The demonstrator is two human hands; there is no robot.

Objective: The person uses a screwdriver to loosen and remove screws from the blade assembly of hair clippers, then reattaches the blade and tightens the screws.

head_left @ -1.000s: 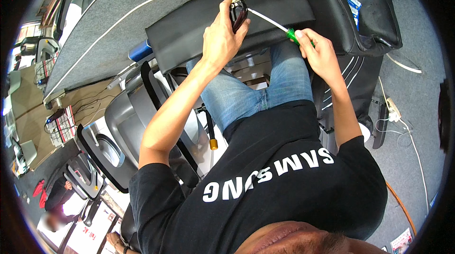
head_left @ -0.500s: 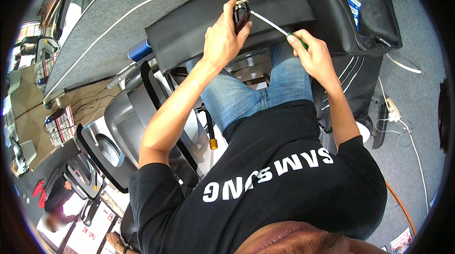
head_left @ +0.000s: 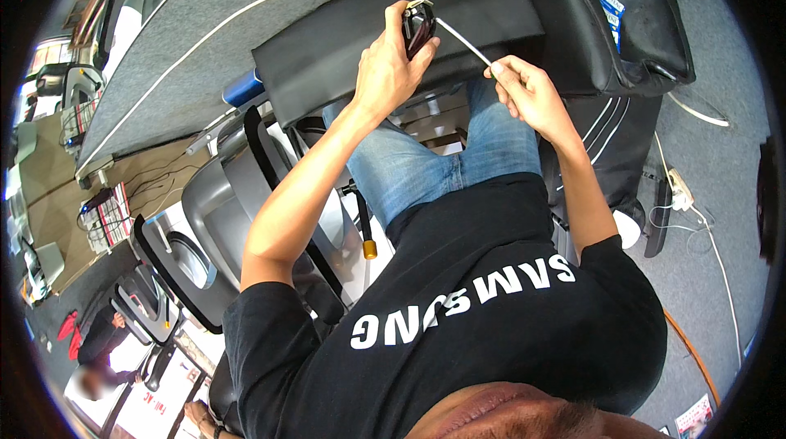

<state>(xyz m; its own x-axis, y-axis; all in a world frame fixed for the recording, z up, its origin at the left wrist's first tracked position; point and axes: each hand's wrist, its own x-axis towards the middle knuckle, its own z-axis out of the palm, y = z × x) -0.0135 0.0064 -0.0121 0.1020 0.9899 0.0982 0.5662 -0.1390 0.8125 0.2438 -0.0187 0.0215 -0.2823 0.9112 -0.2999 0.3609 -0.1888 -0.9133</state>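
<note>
My left hand (head_left: 386,70) is closed around a hair clipper (head_left: 420,29) with a dark, glossy, reddish-black body and a pale strip at its top end. Thumb and fingers grip it from both sides above a black padded surface. On the other side, my right hand (head_left: 528,93) closes around a screwdriver (head_left: 464,42). Its long silver shaft slants up to the left, the tip at the clipper's right side; whether it touches a screw is too small to tell. The fingers hide the screwdriver's handle.
Beneath both hands lies the black padded surface (head_left: 336,54), with a black cushioned piece (head_left: 565,38) to its right. A blue object (head_left: 243,88) sits at its left end. Grey chairs (head_left: 221,201) stand to my left. White cables (head_left: 716,267) run over the floor at right. Another person (head_left: 102,357) is at far lower left.
My right hand's fingers have shifted along the screwdriver, and the green handle that showed before is now covered. My left hand and the clipper have barely moved.
</note>
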